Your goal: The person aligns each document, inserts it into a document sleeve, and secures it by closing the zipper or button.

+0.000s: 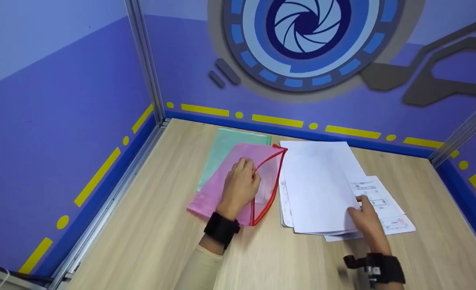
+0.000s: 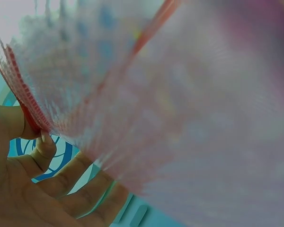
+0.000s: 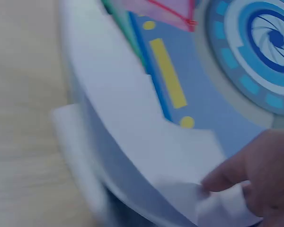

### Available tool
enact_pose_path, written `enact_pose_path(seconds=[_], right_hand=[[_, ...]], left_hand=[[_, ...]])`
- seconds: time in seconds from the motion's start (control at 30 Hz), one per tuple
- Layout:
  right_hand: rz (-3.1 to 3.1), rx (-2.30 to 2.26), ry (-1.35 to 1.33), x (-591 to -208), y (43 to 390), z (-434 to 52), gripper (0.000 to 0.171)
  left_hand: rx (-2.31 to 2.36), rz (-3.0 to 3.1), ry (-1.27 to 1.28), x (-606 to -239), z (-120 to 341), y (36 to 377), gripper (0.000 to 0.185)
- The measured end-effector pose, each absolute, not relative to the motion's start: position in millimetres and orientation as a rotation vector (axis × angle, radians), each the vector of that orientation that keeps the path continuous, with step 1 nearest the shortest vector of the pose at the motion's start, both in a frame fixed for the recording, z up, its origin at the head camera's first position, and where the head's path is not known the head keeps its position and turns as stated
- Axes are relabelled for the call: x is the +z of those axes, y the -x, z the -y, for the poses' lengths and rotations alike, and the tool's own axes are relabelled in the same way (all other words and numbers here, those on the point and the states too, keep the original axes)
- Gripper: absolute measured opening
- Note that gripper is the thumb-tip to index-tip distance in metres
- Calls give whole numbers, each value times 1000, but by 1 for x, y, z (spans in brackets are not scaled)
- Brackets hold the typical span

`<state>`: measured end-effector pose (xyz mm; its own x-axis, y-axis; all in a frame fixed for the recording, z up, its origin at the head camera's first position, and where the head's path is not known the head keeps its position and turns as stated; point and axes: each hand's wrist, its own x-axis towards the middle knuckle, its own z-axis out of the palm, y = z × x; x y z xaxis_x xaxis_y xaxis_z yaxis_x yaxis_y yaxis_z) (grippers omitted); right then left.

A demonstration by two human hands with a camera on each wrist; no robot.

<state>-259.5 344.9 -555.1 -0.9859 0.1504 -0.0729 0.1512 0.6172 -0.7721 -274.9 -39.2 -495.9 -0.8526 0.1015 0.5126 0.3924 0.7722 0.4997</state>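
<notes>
Left hand: the left hand (image 1: pixel 240 189) sits at the centre of the head view, on top of the pink mesh pouch (image 1: pixel 221 189). Its fingers (image 2: pixel 47 146) are curled and pinch the pouch's red-trimmed edge (image 2: pixel 26 101), holding the mouth open.
Pink mesh pouch: one counted. It lies on the wooden table (image 1: pixel 149 241), left of centre, with its open mouth facing right towards the papers.
Green pouch: one counted. The green pouch (image 1: pixel 229 145) lies flat under the pink one, and its upper part shows towards the back wall.
Right hand: the right hand (image 1: pixel 366 223) is at lower right of the head view, at the near right corner of the paper stack (image 1: pixel 318 185). Its fingertips (image 3: pixel 217 179) pinch and lift the top sheets; the right wrist view is blurred, so the exact finger spread cannot be told.
Paper stack: one stack, sheet count not readable. It lies just right of the pink pouch.
Printed sheet: one printed sheet (image 1: pixel 379 201) sticks out at the stack's right side.
Wrist units: two black bands, one per wrist.
</notes>
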Motion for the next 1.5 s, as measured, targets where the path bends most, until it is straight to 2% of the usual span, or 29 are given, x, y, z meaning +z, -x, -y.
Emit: enact_pose_path(seconds=[0.2, 0.47, 0.67, 0.87, 1.3, 1.5], right_hand=[[-2502, -1662, -260, -546, 263, -356, 38], [-2509, -1855, -277, -539, 261, -339, 51], [-2333, -1976, -406, -559, 253, -316, 61], [-2328, -1989, -533, -577, 240, -317, 66], [-2296, -2216, -497, -561, 238, -314, 59], [-2263, -2236, -525, -565, 229, -312, 59]], left_hand=[[-858, 2515, 355, -498, 36, 275, 8], [-868, 2537, 343, -502, 33, 275, 11], [-833, 2578, 364, -515, 28, 275, 14], [-751, 2611, 362, -539, 14, 274, 15], [-804, 2664, 309, -557, 6, 275, 10], [-833, 2648, 323, -567, 5, 262, 11]])
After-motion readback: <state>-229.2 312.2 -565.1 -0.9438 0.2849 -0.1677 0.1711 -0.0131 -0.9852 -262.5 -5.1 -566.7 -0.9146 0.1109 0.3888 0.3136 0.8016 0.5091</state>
